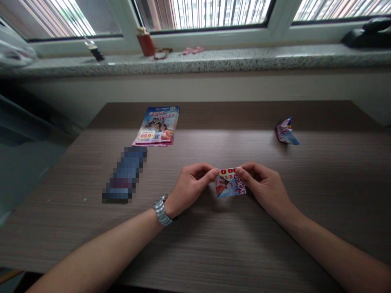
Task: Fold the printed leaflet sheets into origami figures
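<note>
A small folded piece of printed paper point(229, 185), red, yellow and blue, is held above the middle of the brown table point(195, 252). My left hand point(193, 183) pinches its upper left corner between thumb and fingers; a metal watch point(164, 211) is on that wrist. At the upper right corner, my right hand point(265, 185) pinches the same paper. Another folded paper piece point(286, 132) stands on the table at the back right. A stack of printed flyers point(158, 125) lies at the back left.
A pixelated dark flat object point(126, 175) lies left of my left hand. Along the stone windowsill point(244, 61) are a red container point(146, 43), a small dark-bottomed bottle point(95, 51), pink items point(193, 50) and a black object point(369, 34).
</note>
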{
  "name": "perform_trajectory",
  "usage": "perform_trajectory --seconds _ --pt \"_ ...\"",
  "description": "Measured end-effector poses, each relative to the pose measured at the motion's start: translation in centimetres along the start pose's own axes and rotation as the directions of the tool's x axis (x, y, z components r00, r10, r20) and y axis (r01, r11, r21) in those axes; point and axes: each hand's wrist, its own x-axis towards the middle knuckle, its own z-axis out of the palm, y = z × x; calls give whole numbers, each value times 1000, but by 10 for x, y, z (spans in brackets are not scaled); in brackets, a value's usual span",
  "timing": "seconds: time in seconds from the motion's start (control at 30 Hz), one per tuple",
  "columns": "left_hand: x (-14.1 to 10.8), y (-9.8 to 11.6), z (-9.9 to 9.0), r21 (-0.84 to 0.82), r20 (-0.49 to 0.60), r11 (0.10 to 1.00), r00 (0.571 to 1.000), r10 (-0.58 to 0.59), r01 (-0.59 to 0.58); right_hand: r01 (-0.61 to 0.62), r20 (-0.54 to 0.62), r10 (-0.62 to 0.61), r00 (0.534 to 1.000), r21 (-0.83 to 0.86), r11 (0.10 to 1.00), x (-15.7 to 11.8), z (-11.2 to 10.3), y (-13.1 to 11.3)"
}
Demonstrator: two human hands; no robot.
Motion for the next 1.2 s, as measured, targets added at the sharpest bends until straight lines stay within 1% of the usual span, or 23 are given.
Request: perform_trajectory --seconds 0.17,0.27,0.47,0.87,1.07,1.2 --pt "0 0 1 35 -15 999 1000 3 -2 -9 -1 9 1000 -4 1000 0 0 -1" --pt "-1 0 2 38 1 999 1000 11 -11 -17 -9 17 1000 6 1000 0 0 0" --pt "0 -4 2 -51 31 999 1000 -3 5 -29 -15 29 999 -6 1000 1 0 2" --pt "1 -2 0 -18 27 1000 999 -18 18 6 31 -7 1000 25 1000 -1 1 -1" --pt "1 0 1 -57 25 998 999 -27 28 14 28 -14 1000 0 1000 -1 2 -1" --pt "1 1 1 -1 29 1000 999 -27 27 26 16 -25 1000 -24 999 -1 2 0"
